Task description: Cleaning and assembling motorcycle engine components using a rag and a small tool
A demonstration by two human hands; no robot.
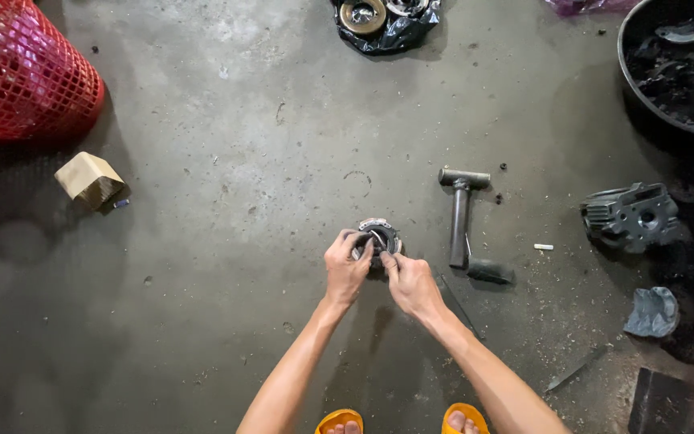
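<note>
Grey concrete floor (pixel 226 241) seen from head view. Round metal part (pixel 379 238) set on floor at centre, gripped at near rim by left hand (pixel 346 269); right hand (pixel 412 283) fingers pinched on it, possibly around thin pin. Hammer (pixel 461 219) laid just beside, right. Red basket (pixel 26 72) far left.

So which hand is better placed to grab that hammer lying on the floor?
The right hand, probably. The hammer lies on the concrete just to its right, while the left hand sits on the far side of the round metal part that both hands hold.
</note>
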